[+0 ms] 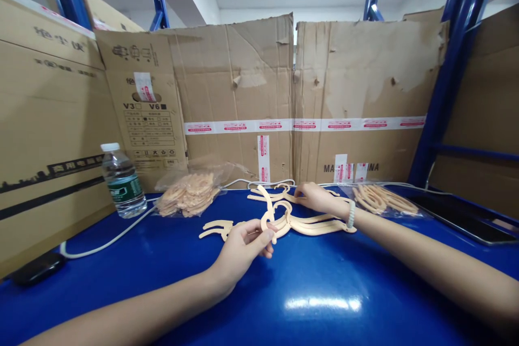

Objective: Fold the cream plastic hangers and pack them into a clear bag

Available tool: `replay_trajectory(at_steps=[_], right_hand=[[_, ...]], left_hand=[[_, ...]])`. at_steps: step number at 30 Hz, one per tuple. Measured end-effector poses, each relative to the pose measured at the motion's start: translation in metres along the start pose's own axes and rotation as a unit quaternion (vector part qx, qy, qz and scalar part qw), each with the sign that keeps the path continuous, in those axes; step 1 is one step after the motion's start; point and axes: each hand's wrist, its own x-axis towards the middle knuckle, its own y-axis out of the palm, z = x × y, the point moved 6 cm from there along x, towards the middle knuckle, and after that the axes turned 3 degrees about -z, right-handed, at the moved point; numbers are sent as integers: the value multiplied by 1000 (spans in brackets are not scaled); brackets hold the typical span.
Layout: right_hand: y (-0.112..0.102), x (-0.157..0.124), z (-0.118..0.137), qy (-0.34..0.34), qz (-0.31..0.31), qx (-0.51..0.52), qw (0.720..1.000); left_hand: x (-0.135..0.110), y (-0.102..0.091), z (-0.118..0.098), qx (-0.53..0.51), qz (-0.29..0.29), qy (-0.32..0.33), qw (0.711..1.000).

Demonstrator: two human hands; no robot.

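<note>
Now the left hand (245, 244) has its fingers pinched round a cream hanger piece (269, 207) above the blue counter (194, 292); over at the far hanger (290, 197), the right hand's (318, 198) grip can't be told.

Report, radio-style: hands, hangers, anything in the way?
Left hand holding beige hanger piece. Right hand at rear beige hanger, grip unclear. In between: nearer beige hanger on blue tabletop.

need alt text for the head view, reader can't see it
A left hand holds a curved cream hanger piece over a glossy blue table; the right hand is at similar cream pieces farther back, before brown cardboard panels.
</note>
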Motion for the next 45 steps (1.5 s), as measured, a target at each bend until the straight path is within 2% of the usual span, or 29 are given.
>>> replay_trajectory(at_steps=[3, 5, 10, 14, 18, 22, 29, 35, 40, 45], right_hand=[[11, -1, -6, 9, -3, -28, 1000], [9, 0, -7, 9, -10, -29, 999], [-27, -8, 3, 2, -43, 19, 999], [-50, -37, 19, -24, -56, 82, 995], [-50, -74, 35, -64, -56, 128, 988], [-48, -96, 45, -99, -94, 142, 980], [-59, -108, 61, -149, -161, 120, 968], [-67, -115, 64, -152, -194, 125, 961], [-68, -117, 69, -164, -199, 134, 957], [-69, -119, 75, -188, -211, 136, 950]], left_hand=[[0, -4, -2, -28, -8, -8, 1000], [-1, -7, -7, -52, -14, -17, 998], [-4, -22, -27, -92, -22, -14, 995], [-6, -44, -29, -96, -51, -3, 994], [-6, -58, -18, -103, -70, 1, 992], [-6, -57, -6, -105, -46, -19, 993], [-14, -46, -4, -185, 38, -61, 980], [-14, -50, -4, -210, 24, -75, 975], [-16, -43, -1, -223, 79, -107, 966], [-16, -42, 4, -228, 82, -131, 961]])
